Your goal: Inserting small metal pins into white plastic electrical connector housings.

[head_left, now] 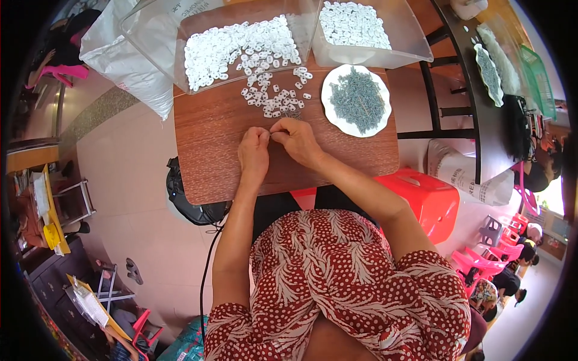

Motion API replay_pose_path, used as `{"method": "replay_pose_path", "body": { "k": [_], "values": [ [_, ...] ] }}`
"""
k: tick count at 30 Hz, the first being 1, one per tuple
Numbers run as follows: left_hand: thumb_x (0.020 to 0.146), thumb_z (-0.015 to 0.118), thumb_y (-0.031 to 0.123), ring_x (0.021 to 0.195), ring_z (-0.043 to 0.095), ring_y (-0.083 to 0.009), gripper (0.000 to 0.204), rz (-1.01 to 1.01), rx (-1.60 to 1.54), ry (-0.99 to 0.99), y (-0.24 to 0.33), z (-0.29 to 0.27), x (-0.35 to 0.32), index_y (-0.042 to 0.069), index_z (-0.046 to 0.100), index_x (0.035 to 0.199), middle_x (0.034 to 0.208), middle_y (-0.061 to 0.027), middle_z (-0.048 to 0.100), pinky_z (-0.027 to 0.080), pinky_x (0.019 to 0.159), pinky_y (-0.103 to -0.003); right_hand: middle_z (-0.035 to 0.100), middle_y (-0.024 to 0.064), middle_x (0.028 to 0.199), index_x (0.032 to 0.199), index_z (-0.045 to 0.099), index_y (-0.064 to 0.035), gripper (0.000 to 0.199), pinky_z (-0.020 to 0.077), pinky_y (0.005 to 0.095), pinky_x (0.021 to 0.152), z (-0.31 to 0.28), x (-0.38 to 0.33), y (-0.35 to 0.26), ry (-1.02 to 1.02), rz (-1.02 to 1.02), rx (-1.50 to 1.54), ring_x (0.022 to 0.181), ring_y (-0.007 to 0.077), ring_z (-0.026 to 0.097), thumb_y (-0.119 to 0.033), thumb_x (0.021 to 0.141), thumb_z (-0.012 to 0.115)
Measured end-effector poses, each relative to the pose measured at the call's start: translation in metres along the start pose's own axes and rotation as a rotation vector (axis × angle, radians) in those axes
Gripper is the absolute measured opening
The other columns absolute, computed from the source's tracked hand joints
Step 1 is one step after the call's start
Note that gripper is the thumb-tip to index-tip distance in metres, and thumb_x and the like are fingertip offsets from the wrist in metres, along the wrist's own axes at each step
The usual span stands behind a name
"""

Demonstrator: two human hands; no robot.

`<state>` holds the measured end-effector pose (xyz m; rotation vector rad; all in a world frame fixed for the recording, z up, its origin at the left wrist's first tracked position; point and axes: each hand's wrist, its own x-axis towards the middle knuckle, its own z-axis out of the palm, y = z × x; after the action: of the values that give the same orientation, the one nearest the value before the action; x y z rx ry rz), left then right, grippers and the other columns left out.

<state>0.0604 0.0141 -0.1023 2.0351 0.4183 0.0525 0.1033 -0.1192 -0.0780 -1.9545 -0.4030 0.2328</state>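
Observation:
Above the near half of a brown wooden table, my left hand and my right hand meet with fingertips pinched together. Whatever is between the fingers is too small or hidden to make out. Just beyond them lies a loose scatter of small white plastic pieces with holes. A few tiny dark metal bits sit by my right fingertips. To the right, a white scalloped plate carries a heap of thin grey screws or nails.
A clear plastic bin on its side spills white pieces onto the table. Beside it stands another bin of white pieces. A white sack is at left, a red stool at right, a black bag below the table.

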Motion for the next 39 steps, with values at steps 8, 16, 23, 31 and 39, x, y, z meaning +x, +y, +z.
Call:
{"method": "replay_pose_path", "body": {
  "k": [8, 16, 23, 31, 39],
  "values": [
    [0.087, 0.052, 0.019, 0.054, 0.053, -0.0131, 0.019, -0.190, -0.283, -0.013, 0.019, 0.001, 0.001, 0.001, 0.058, 0.083, 0.065, -0.0058, 0.057, 0.042, 0.048, -0.028, 0.063, 0.0095, 0.072, 0.077, 0.061, 0.0011, 0.014, 0.0463, 0.0294, 0.062, 0.001, 0.003, -0.003, -0.010, 0.237, 0.268, 0.067, 0.0167, 0.059, -0.012, 0.078, 0.059],
    [0.088, 0.052, 0.021, 0.048, 0.049, -0.0106, 0.022, -0.276, -0.333, -0.039, 0.021, 0.003, 0.004, 0.001, 0.057, 0.078, 0.062, -0.0041, 0.054, 0.039, 0.042, -0.026, 0.061, 0.0128, 0.073, 0.081, 0.057, 0.0008, 0.012, 0.0465, 0.0339, 0.064, 0.004, 0.003, 0.002, 0.032, 0.189, 0.149, 0.070, 0.0251, 0.060, -0.011, 0.081, 0.057],
    [0.090, 0.050, 0.022, 0.040, 0.039, -0.0087, 0.026, -0.503, -0.632, -0.132, 0.031, -0.003, 0.004, 0.006, 0.052, 0.070, 0.057, -0.0001, 0.046, 0.029, 0.034, -0.022, 0.059, 0.0122, 0.077, 0.087, 0.053, -0.0008, 0.007, 0.0460, 0.0321, 0.064, 0.009, -0.001, 0.007, 0.069, 0.029, 0.026, 0.071, 0.0232, 0.059, -0.008, 0.085, 0.054],
    [0.087, 0.052, 0.025, 0.040, 0.037, -0.0086, 0.027, -0.586, -0.552, -0.115, 0.046, -0.006, 0.006, 0.008, 0.050, 0.066, 0.057, 0.0009, 0.045, 0.028, 0.035, -0.023, 0.055, 0.0148, 0.078, 0.083, 0.051, -0.0042, 0.004, 0.0417, 0.0434, 0.070, 0.006, -0.001, 0.008, 0.106, -0.185, -0.229, 0.080, 0.0350, 0.054, -0.008, 0.083, 0.052],
    [0.087, 0.055, 0.017, 0.057, 0.050, -0.0051, 0.016, -0.144, -0.445, -0.111, 0.019, 0.001, 0.004, 0.002, 0.062, 0.087, 0.072, -0.0007, 0.059, 0.037, 0.046, -0.019, 0.058, 0.0143, 0.073, 0.081, 0.053, -0.0016, 0.011, 0.0441, 0.0397, 0.065, 0.000, 0.005, 0.006, 0.033, 0.066, -0.068, 0.072, 0.0315, 0.058, -0.012, 0.085, 0.051]
  ]
}}
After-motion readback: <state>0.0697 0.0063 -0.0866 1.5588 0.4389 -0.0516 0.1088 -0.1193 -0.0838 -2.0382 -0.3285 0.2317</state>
